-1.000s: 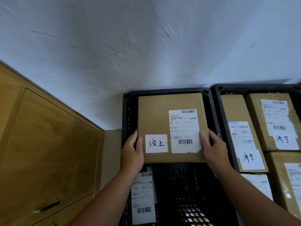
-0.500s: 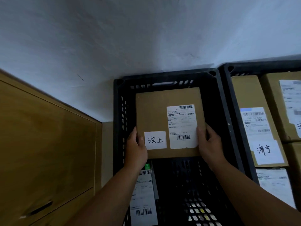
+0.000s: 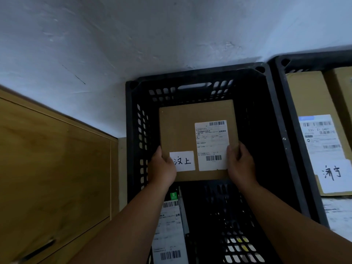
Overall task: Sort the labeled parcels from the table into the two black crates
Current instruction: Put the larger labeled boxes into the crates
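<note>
A flat brown cardboard parcel [image 3: 182, 130] with a printed shipping label and a white handwritten tag sits low inside the left black crate [image 3: 266, 115], toward its far end. My left hand [image 3: 162, 168] grips the parcel's near left edge, thumb on top beside the tag. My right hand [image 3: 241, 165] grips the near right edge, thumb on the shipping label. Another labeled parcel [image 3: 169, 231] lies at the crate's near left, under my left forearm. The right black crate [image 3: 291, 119] holds several brown parcels [image 3: 308, 96] with white labels.
A white wall [image 3: 133, 35] rises right behind both crates. A wooden cabinet [image 3: 53, 168] with a dark handle stands close on the left, a narrow gap between it and the left crate. The two crates stand side by side, touching.
Both hands have lowered the parcel from rim height down into the left crate, toward its far end. The view has shifted right and closer to the crate.
</note>
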`<state>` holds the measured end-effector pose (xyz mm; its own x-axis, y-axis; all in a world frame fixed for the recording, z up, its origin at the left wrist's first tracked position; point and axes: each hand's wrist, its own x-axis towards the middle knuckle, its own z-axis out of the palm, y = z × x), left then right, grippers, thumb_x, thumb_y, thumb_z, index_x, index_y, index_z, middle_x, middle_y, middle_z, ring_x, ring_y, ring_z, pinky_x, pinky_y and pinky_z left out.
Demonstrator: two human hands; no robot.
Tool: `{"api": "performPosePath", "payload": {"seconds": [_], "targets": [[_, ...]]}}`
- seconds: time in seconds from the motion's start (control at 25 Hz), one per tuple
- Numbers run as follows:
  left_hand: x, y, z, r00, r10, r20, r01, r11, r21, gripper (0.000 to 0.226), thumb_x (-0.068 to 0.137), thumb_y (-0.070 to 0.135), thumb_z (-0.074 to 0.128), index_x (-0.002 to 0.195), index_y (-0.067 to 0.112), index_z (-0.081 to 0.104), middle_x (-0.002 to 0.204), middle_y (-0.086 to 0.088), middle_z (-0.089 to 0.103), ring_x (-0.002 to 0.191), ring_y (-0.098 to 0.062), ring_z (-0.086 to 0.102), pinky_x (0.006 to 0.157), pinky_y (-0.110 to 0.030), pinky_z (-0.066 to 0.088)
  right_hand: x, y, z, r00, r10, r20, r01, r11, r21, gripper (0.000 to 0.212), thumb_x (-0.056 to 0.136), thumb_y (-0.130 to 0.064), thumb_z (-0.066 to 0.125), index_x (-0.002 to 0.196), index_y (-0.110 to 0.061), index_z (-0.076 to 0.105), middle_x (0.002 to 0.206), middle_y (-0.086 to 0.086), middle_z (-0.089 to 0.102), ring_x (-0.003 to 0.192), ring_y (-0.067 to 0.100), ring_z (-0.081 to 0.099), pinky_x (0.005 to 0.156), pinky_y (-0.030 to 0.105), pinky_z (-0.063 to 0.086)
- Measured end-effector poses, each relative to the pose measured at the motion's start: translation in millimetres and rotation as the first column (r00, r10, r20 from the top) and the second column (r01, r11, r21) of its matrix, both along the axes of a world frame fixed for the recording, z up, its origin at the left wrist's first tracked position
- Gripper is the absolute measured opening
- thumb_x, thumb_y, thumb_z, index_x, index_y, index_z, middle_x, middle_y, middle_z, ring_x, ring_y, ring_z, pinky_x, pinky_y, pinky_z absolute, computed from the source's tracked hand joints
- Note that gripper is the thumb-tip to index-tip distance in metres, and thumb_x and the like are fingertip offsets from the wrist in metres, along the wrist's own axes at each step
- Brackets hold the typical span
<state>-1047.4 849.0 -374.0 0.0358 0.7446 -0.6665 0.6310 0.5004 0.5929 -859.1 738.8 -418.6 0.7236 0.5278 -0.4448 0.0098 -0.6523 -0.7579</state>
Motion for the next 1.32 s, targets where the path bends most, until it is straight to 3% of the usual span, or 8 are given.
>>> {"api": "performPosePath", "payload": {"seconds": [0.2,0.36,0.48,0.64,0.8,0.96,1.12,1.32], "targets": [[9,11,-10,0.999,0.038,0.0,-0.037,0.985,-0.166,0.055,0.105,0.014,0.038,0.159,0.028,0.034,0.141,-0.003,0.06,0.118,-0.023,0.06,0.092,-0.032,0.052,1,7,-18,1.0,-0.008,-0.015,0.006,0.996,-0.093,0.052,0.105,-0.037,0.05,0.15,-0.012,0.046,0.141,0.014,0.059,0.127,0.034,0.058,0.109,0.044,0.048],[11,14,-23,0.998,0.053,0.022,-0.046,0.97,-0.237,0.069,0.104,0.012,0.039,0.165,0.027,0.011,0.142,0.001,0.05,0.116,-0.022,0.054,0.094,-0.032,0.047,1,12,-35,0.999,-0.027,-0.04,0.023,0.995,-0.099,0.046,0.105,-0.036,0.051,0.144,-0.012,0.052,0.135,0.014,0.062,0.118,0.031,0.061,0.102,0.041,0.05],[16,13,-32,0.998,0.062,0.022,-0.056,0.975,-0.214,0.07,0.1,0.01,0.041,0.163,0.026,0.018,0.15,-0.005,0.05,0.123,-0.025,0.055,0.1,-0.035,0.05,1,11,-42,0.998,-0.044,-0.041,0.04,0.996,-0.085,0.04,0.106,-0.034,0.05,0.14,-0.014,0.053,0.13,0.012,0.064,0.115,0.031,0.063,0.092,0.033,0.047],[15,10,-23,1.0,-0.012,0.025,0.015,0.994,-0.112,0.058,0.1,0.017,0.05,0.155,0.024,0.037,0.144,-0.005,0.055,0.121,-0.025,0.058,0.099,-0.036,0.051,-2,16,-28,0.997,0.005,-0.073,-0.014,0.993,-0.12,0.053,0.104,-0.036,0.052,0.151,-0.014,0.04,0.145,0.011,0.056,0.129,0.031,0.056,0.108,0.042,0.047],[16,-10,25,0.962,-0.272,-0.038,0.274,0.956,0.099,0.063,0.102,0.021,0.053,0.16,0.025,0.029,0.16,-0.002,0.035,0.14,-0.022,0.043,0.111,-0.031,0.04,-13,3,39,0.989,0.146,0.03,-0.147,0.989,0.009,0.058,0.098,-0.026,0.064,0.151,-0.018,0.04,0.143,0.002,0.055,0.128,0.019,0.055,0.109,0.04,0.048],[7,-46,111,0.939,-0.328,0.105,0.318,0.943,0.099,0.06,0.104,0.028,0.055,0.158,0.037,0.03,0.16,0.006,0.037,0.146,-0.013,0.037,0.114,-0.032,0.037,-23,-37,128,0.947,0.253,0.199,-0.262,0.965,0.016,0.052,0.094,-0.016,0.07,0.143,-0.02,0.052,0.122,-0.02,0.06,0.114,-0.016,0.052,0.094,-0.003,0.037],[-11,-92,220,0.903,-0.424,0.071,0.41,0.899,0.151,0.043,0.105,0.033,0.053,0.145,0.044,0.045,0.15,0.02,0.045,0.136,-0.001,0.042,0.108,-0.022,0.034,-29,-76,230,0.906,0.341,0.25,-0.329,0.94,-0.091,0.06,0.096,-0.03,0.068,0.151,-0.021,0.045,0.146,-0.007,0.056,0.134,0.009,0.05,0.11,0.02,0.036],[-23,-132,343,0.741,-0.635,-0.22,0.665,0.646,0.374,0.049,0.1,0.054,0.047,0.148,0.041,0.043,0.144,0.023,0.046,0.135,-0.005,0.044,0.108,-0.025,0.04,-26,-132,366,0.784,0.434,0.445,-0.408,0.899,-0.159,0.047,0.096,-0.038,0.067,0.14,-0.025,0.056,0.132,-0.011,0.063,0.125,0.009,0.057,0.107,0.027,0.047]]}}
